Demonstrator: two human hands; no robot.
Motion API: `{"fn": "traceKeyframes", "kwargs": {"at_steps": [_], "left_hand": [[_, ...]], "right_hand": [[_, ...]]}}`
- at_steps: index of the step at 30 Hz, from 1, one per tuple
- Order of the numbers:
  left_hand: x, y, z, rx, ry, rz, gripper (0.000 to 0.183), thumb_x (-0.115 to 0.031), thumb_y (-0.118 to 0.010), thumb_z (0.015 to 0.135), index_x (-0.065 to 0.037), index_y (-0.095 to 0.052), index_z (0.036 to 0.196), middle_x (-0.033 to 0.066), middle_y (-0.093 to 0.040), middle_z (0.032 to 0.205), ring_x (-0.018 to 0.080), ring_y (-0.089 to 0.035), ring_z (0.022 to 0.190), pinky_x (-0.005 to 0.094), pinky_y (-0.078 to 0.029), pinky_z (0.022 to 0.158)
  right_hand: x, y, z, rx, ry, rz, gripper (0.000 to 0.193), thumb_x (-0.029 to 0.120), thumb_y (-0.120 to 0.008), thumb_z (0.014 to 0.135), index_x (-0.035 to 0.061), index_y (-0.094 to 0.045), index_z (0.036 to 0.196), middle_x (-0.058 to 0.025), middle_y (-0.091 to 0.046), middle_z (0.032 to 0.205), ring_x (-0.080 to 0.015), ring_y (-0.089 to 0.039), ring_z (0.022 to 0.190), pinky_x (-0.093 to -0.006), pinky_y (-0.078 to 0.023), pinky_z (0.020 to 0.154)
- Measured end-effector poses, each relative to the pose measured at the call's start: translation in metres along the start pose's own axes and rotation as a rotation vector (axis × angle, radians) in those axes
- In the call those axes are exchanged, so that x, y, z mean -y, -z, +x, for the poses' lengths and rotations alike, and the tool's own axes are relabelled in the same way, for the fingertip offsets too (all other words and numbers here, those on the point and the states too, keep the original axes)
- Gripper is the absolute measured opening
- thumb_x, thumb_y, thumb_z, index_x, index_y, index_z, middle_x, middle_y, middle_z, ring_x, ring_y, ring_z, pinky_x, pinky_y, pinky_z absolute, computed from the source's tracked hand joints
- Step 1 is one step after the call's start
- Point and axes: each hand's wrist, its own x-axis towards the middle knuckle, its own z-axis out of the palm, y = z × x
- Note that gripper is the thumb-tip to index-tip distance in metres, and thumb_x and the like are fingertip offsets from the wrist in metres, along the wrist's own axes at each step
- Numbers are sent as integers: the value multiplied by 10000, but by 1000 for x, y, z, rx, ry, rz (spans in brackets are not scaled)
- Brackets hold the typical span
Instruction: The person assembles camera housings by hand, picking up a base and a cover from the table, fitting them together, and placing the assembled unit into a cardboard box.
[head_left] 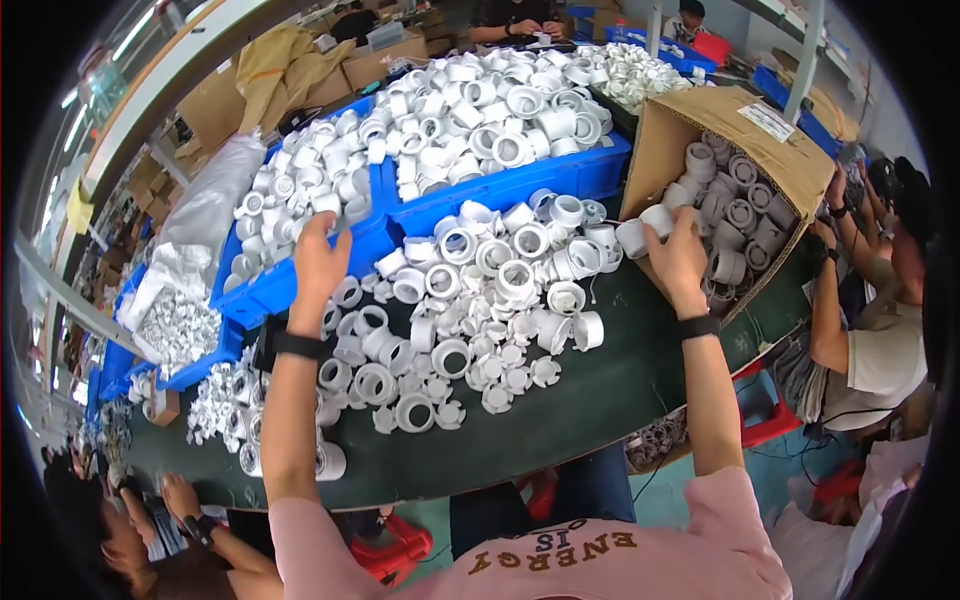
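Note:
My left hand [320, 262] reaches over the near edge of a blue bin [345, 250] at the left, its thumb and fingers apart, beside loose white plastic parts [290, 185]. Nothing shows between those fingers. At the mouth of a tilted cardboard box [735, 110] on the right, my right hand [677, 258] grips a white cylindrical plastic fitting [634, 238] between thumb and fingers. Similar cylindrical fittings [740, 215] are piled inside the box. Between my hands, a heap of white plastic rings [515, 280] and small notched caps [500, 378] lies on the dark green table [600, 400].
A large blue bin [510, 187] full of white rings stands behind the heap. Small white parts fill another blue bin [190, 325] at far left, by a plastic bag [205, 190]. Other people sit at the left, right and far side. A red stool [400, 548] is below.

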Motion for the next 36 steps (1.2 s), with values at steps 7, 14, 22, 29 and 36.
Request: {"fn": "traceKeyframes", "kwargs": {"at_steps": [7,14,22,29,36], "left_hand": [[117,-79,73,760,253,-66,325,-167,-590,757,25,-657,1011,182,-678,959,256,-639,928,356,-477,838],[74,-56,65,197,355,-110,442,-356,-648,821,54,-643,986,164,-658,900,186,-605,791,331,-463,720],[-148,40,-84,562,404,-1077,545,-126,-690,783,-38,-430,1254,99,-586,1088,182,-585,985,314,-487,849],[-233,57,-168,685,755,-1476,523,-373,-487,922,10,-450,1276,86,-588,1103,153,-599,929,261,-480,681],[-227,66,-191,930,1133,-1409,454,-467,-428,935,-72,-576,1104,39,-657,894,150,-651,746,309,-530,581]], "right_hand": [[13,56,-73,195,105,497,417,163,-597,881,67,-478,1268,-115,-563,968,-214,-571,902,-317,-459,792],[11,58,-113,348,-195,1000,347,112,-642,877,36,-386,1098,-58,-505,1040,-114,-550,951,-277,-479,830],[54,93,-124,562,-298,1516,728,182,-684,802,25,-326,1416,-91,-502,1262,-154,-519,1069,-285,-417,918],[82,108,-156,837,-149,1645,641,96,-722,773,15,-420,1332,-68,-496,1259,-171,-518,1105,-300,-425,933],[86,135,-179,1115,-13,1358,707,-66,-752,694,30,-423,1312,-43,-499,1189,-143,-546,1034,-308,-462,896]]}}
